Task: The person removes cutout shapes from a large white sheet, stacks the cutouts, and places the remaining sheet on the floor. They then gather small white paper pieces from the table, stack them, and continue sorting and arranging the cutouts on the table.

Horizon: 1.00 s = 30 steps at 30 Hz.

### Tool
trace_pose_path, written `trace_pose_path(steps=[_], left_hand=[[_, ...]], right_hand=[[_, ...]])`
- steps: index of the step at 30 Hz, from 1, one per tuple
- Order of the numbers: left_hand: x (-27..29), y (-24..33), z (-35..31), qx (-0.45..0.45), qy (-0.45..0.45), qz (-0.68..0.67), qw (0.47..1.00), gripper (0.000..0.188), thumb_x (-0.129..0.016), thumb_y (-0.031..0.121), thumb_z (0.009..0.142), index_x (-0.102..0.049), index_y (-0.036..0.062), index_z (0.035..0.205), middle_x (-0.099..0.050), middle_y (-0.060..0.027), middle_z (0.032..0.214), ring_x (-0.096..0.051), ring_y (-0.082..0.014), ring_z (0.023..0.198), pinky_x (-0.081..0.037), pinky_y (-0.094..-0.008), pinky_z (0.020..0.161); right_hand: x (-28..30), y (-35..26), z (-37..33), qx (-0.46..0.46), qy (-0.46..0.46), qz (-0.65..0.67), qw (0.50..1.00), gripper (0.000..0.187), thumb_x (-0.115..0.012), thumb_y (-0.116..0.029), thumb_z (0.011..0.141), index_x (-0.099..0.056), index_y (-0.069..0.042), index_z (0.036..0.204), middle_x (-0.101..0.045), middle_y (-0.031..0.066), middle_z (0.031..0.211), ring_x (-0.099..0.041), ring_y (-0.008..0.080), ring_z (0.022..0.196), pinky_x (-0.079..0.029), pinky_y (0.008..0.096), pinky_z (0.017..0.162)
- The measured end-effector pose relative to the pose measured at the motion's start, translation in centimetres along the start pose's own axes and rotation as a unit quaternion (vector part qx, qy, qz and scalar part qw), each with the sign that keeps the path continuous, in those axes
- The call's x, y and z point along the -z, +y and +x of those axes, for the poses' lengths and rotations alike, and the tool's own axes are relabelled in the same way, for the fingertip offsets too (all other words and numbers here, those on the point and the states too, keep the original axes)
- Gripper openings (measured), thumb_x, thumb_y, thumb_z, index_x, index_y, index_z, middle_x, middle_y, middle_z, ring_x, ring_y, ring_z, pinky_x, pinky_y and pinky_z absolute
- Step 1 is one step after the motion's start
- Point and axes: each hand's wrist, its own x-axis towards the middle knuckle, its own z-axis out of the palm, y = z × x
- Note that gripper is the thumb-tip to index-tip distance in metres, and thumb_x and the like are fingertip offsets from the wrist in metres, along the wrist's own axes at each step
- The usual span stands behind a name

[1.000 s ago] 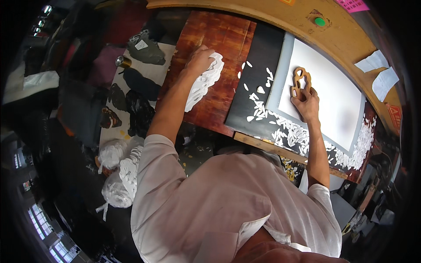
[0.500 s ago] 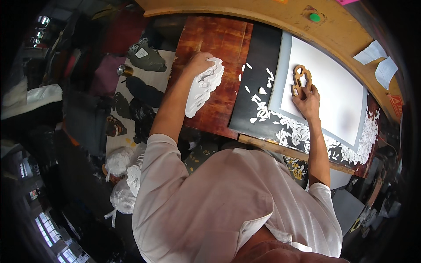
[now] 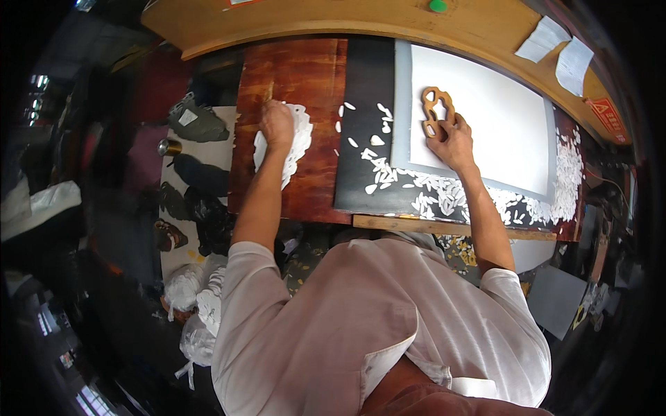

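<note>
My right grip [image 3: 454, 147] was closed round the lower end of one tan cutter [image 3: 428, 116], thumb to one side and fingers to the other. The cutter lay near the left edge of one white sheet [image 3: 499, 118] — I could make out three holes in it. Under the sheet was one grey pad [image 3: 402, 104], and under that one black mat [image 3: 368, 69] on the tabletop [image 3: 319, 83].

My left grip [image 3: 277, 125] was on one pile of white pieces [image 3: 300, 139], fingers curled; I could not tell whether it had grasped any, nor count the layers.

White scraps [image 3: 444, 197], too many to count, littered the mat, thickest along its near edge and right end. The yellow beam [image 3: 312, 15] beyond carried two papers [image 3: 544, 38], one green button [image 3: 437, 6] and one red label [image 3: 609, 119]. To my left were one can [image 3: 170, 147] and two plastic bags [image 3: 198, 341].
</note>
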Motion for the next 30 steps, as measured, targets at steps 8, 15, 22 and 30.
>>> trace_pose_path(steps=[8,15,22,30], left_hand=[[-0.4,2.4,-1.3,0.002,0.041,-0.006,0.999,0.035,-0.059,0.031,0.105,-0.061,-0.0035,0.101,-0.061,-0.0285,0.113,-0.062,-0.0472,0.106,-0.052,-0.0540,0.093],[0.2,2.0,-1.3,-0.016,0.010,0.027,0.999,0.039,-0.061,0.038,0.104,-0.061,-0.0006,0.097,-0.067,-0.0245,0.105,-0.065,-0.0436,0.105,-0.055,-0.0534,0.084],[-0.5,2.2,-1.6,-0.018,0.039,0.082,0.996,0.034,-0.060,0.036,0.104,-0.062,0.0031,0.094,-0.071,-0.0196,0.088,-0.069,-0.0416,0.084,-0.055,-0.0524,0.074],[0.6,1.8,-2.0,0.016,0.067,0.067,0.995,0.039,-0.058,0.041,0.104,-0.066,0.0064,0.088,-0.074,-0.0186,0.087,-0.072,-0.0412,0.082,-0.053,-0.0540,0.071]], right_hand=[[0.8,0.3,-0.5,0.007,0.008,-0.013,1.000,0.045,-0.074,-0.031,0.081,-0.078,-0.007,0.119,-0.051,0.0387,0.146,-0.051,0.0518,0.134,-0.046,0.0532,0.111],[0.1,0.7,0.0,0.034,0.025,-0.023,0.999,0.048,-0.074,-0.031,0.080,-0.077,-0.006,0.120,-0.050,0.0398,0.145,-0.052,0.0533,0.131,-0.048,0.0545,0.109],[-0.5,1.3,-0.1,0.028,0.012,-0.036,0.999,0.052,-0.074,-0.033,0.081,-0.076,-0.004,0.124,-0.049,0.0392,0.147,-0.053,0.0529,0.131,-0.047,0.0546,0.110],[3.0,-1.6,0.6,0.010,-0.092,-0.072,0.993,0.063,-0.078,-0.042,0.084,-0.071,-0.005,0.134,-0.047,0.0360,0.152,-0.048,0.0516,0.139,-0.043,0.0526,0.115]])
